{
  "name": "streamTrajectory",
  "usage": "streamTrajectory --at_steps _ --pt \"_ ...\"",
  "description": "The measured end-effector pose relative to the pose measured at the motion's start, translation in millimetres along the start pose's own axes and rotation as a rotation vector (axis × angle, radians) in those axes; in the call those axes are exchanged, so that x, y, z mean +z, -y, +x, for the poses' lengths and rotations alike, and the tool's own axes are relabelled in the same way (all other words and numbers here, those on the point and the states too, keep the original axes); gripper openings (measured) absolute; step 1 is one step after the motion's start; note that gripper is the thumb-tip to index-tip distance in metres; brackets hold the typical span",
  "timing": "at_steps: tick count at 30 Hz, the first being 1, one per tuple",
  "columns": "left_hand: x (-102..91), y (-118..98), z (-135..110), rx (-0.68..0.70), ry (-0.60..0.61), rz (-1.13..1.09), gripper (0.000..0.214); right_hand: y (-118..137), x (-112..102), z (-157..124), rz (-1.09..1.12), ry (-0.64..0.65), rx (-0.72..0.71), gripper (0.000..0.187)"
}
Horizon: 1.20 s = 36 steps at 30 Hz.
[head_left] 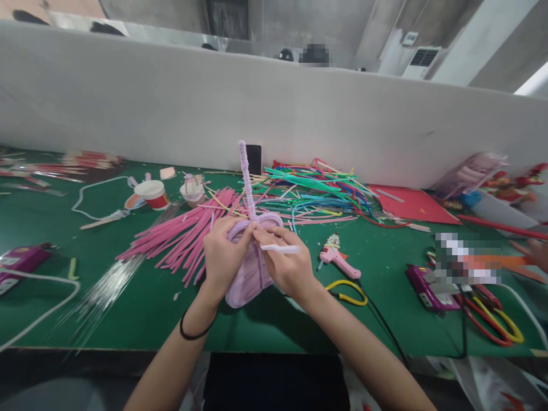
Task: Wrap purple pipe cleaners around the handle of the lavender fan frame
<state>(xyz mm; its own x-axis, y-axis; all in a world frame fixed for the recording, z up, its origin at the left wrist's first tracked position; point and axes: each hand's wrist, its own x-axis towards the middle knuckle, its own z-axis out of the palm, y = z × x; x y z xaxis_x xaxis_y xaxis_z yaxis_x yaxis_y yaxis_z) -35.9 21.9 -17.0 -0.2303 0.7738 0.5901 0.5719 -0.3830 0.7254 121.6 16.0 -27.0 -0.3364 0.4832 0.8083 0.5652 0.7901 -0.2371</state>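
My left hand (222,252) grips the left side of a flat lilac pipe-cleaner piece (252,273) held above the green table (145,302). A lilac pipe cleaner (245,177) rises straight up from the top of the piece. My right hand (287,262) pinches that pipe cleaner at its base, and a white stick (280,248) lies across its fingers. Both hands are closed. A pile of pink pipe cleaners (184,234) lies just behind my left hand.
Mixed coloured pipe cleaners (317,191) lie heaped at the back. A pink glue gun (338,258) and yellow-handled pliers (349,291) lie to the right, red and yellow scissors (496,319) further right. A red paper cup (153,194) stands left. A white partition (274,114) backs the table.
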Motion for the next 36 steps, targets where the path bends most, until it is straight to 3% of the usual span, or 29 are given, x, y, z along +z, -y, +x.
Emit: streamTrajectory --at_steps 5,9,15,21,24,28,31,33,36 --pt "-4.7 -12.0 -3.8 0.129 -0.165 0.113 0.014 11.8 -2.5 8.5 -0.015 -0.114 -0.08 0.035" --pt "1.1 -13.4 -9.2 0.04 -0.212 0.141 0.018 10.0 7.2 10.3 0.069 -0.155 -0.071 0.035" --pt "5.5 -12.5 -28.8 -0.031 -0.087 -0.021 0.019 5.8 21.1 -7.0 0.191 -0.15 0.104 0.031" --pt "-14.9 -29.4 -36.7 -0.1 0.067 -0.265 0.022 25.1 -8.9 -1.4 0.672 -0.198 0.635 0.013" --pt "-21.0 -25.9 -29.4 -0.039 0.113 -0.243 0.015 26.7 -21.4 1.7 0.853 -0.166 0.781 0.017" --pt "-25.8 -14.2 -8.5 0.185 0.171 -0.019 0.039 15.1 -28.8 2.2 0.883 -0.092 0.799 0.023" --pt "-28.0 -11.3 6.0 0.338 0.302 0.024 0.03 4.1 -35.9 8.6 0.9 -0.024 0.755 0.025" --pt "-28.9 -14.1 11.2 0.362 0.369 -0.002 0.019 -0.9 -43.5 16.4 0.889 0.036 0.719 0.022" --pt "-29.7 -22.1 12.2 0.324 0.379 -0.038 0.02 -1.9 -56.2 28.3 0.818 0.124 0.672 0.014"
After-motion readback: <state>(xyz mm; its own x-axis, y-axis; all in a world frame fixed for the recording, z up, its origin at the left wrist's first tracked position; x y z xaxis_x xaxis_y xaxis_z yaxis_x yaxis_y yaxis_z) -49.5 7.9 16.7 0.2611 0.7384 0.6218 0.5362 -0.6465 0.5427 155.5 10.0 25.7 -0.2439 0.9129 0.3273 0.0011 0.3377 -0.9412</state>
